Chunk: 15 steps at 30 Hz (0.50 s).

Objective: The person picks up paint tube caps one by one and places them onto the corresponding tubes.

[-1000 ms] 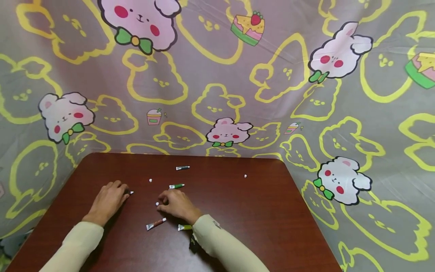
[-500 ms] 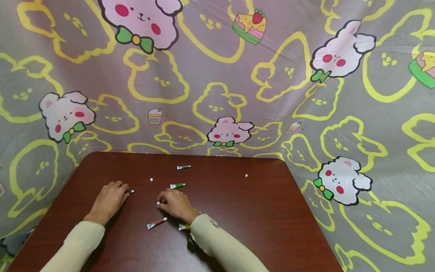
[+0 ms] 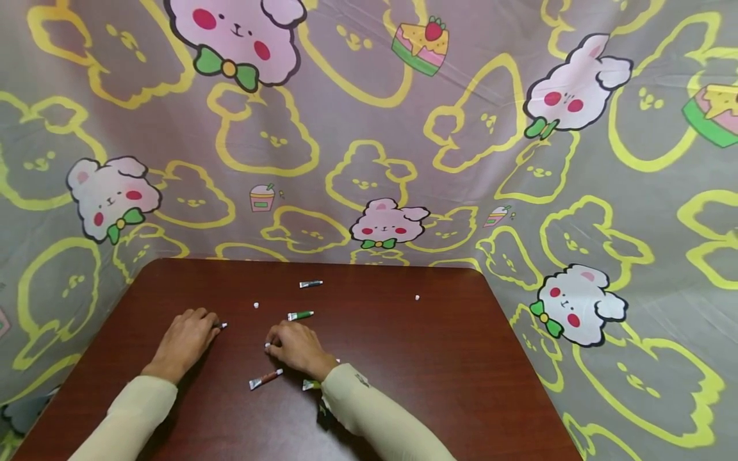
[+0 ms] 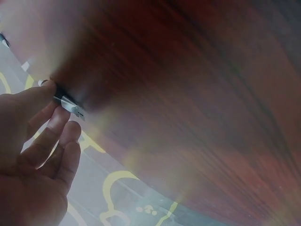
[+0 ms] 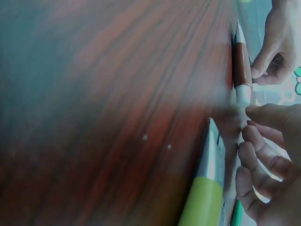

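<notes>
Though empty earlier, right hand [image 3: 298, 347] around white cap [image 3: 268, 345], left hand [image 3: 183, 341] around black tube [image 4: 66, 100].

wooden table [image 3: 461, 384] | dark tube [image 3: 311, 284], far side | green tube [image 3: 300, 315] | brown tube [image 3: 266, 379] | yellow-green tube [image 3: 311, 385] | two white bits [image 3: 256, 305]

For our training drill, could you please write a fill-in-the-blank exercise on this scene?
The left hand holds a small black-and-silver tube, its white tip pointing to the person's ____ side.
The right hand has a small round cap, coloured ____, at its fingertips.
The head view's leftmost unheld tube, on the glossy reddish-brown table, has a ____ body.
A cream fabric ____ hides part of the small yellow-green tube.
Missing words: right; white; brown; sleeve.
</notes>
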Each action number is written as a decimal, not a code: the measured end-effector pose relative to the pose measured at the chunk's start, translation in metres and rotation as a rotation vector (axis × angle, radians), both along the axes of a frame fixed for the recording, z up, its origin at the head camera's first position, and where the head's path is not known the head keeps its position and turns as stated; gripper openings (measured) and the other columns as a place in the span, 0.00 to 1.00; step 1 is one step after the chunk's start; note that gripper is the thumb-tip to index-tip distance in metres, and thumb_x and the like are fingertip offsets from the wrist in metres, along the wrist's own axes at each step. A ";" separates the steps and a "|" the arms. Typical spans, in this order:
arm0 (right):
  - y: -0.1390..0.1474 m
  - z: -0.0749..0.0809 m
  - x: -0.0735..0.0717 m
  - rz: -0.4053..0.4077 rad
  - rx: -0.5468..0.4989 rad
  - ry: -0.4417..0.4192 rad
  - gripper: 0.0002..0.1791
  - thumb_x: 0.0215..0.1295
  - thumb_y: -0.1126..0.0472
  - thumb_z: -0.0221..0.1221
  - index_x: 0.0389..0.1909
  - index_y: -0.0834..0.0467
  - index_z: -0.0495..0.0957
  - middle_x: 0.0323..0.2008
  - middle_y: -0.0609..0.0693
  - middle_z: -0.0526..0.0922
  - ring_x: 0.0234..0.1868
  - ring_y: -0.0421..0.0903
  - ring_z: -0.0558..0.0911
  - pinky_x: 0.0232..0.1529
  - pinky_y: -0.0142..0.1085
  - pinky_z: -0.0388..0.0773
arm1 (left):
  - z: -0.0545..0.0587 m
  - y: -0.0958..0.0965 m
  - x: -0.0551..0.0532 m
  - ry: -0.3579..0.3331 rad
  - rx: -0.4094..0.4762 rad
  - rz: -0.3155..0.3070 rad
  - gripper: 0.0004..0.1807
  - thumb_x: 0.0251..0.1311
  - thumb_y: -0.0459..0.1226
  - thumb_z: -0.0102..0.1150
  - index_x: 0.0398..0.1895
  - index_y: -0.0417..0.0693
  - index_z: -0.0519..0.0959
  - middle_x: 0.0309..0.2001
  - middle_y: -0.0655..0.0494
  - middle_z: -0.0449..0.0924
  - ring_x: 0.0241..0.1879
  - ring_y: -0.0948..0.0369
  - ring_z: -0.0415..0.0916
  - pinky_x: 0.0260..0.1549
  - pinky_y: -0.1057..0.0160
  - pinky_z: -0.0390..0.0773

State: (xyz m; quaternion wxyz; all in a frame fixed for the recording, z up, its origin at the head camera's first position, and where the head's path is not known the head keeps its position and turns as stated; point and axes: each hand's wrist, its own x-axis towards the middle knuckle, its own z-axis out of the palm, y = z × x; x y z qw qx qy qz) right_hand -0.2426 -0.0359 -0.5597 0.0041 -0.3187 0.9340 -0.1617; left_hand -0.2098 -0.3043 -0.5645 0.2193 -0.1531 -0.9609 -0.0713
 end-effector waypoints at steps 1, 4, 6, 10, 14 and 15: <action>0.000 0.000 0.000 0.002 -0.002 0.001 0.05 0.71 0.46 0.70 0.43 0.40 0.89 0.37 0.32 0.84 0.39 0.30 0.81 0.33 0.26 0.72 | 0.000 0.000 0.000 0.003 0.000 -0.001 0.12 0.57 0.30 0.78 0.34 0.40 0.80 0.32 0.45 0.79 0.34 0.42 0.79 0.37 0.40 0.79; 0.000 0.001 0.001 0.005 -0.008 0.005 0.05 0.71 0.46 0.70 0.42 0.40 0.89 0.37 0.32 0.85 0.39 0.30 0.81 0.33 0.26 0.72 | 0.000 0.000 0.000 0.017 0.003 -0.009 0.12 0.57 0.30 0.77 0.34 0.40 0.80 0.32 0.45 0.79 0.34 0.42 0.79 0.37 0.40 0.79; 0.000 0.002 0.001 0.005 -0.012 0.005 0.05 0.70 0.46 0.70 0.42 0.40 0.89 0.36 0.31 0.85 0.38 0.30 0.81 0.33 0.26 0.71 | 0.001 0.001 0.001 0.025 0.005 -0.015 0.11 0.57 0.30 0.77 0.34 0.40 0.80 0.32 0.45 0.79 0.35 0.42 0.79 0.37 0.40 0.80; 0.000 0.004 0.002 -0.001 -0.035 0.001 0.04 0.70 0.46 0.69 0.42 0.39 0.88 0.35 0.30 0.86 0.36 0.29 0.81 0.31 0.26 0.71 | 0.003 0.003 0.001 0.038 0.006 -0.025 0.11 0.57 0.30 0.77 0.35 0.40 0.80 0.32 0.45 0.79 0.35 0.42 0.79 0.37 0.40 0.80; 0.003 0.007 0.005 -0.013 -0.060 0.008 0.03 0.70 0.47 0.69 0.41 0.39 0.88 0.33 0.30 0.88 0.33 0.30 0.82 0.30 0.27 0.71 | 0.006 0.006 0.003 0.066 0.012 -0.048 0.11 0.57 0.30 0.77 0.35 0.41 0.81 0.32 0.46 0.79 0.35 0.42 0.79 0.37 0.40 0.80; 0.004 0.008 0.005 -0.016 -0.062 0.010 0.03 0.70 0.47 0.69 0.41 0.39 0.88 0.33 0.30 0.88 0.33 0.31 0.83 0.30 0.28 0.71 | 0.006 0.006 0.003 0.075 0.016 -0.055 0.10 0.57 0.30 0.77 0.34 0.41 0.81 0.32 0.46 0.79 0.34 0.42 0.79 0.36 0.40 0.79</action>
